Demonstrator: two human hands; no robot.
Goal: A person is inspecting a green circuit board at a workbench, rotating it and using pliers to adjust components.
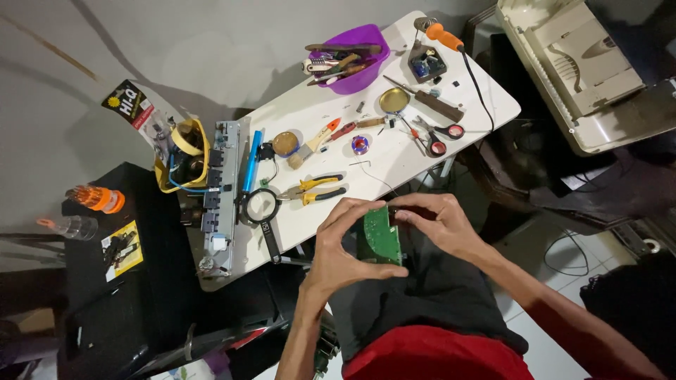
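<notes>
White table (394, 165): one pliers (313, 191); two hands (384, 236) grip one green board (381, 236).

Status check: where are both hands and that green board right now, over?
Left hand and right hand both grip the green circuit board, held over the lap. Yellow-handled pliers and magnifying glass lie on the white table close by. Nothing blocking.

On the white surface (422, 151), yellow-handled pliers (315, 191) and a magnifying glass (261, 207) lie just beyond the left grip. Farther off sit red-ringed scissors (438, 137), a purple bowl (359, 49) of tools and an orange-handled soldering iron (442, 32).
</notes>
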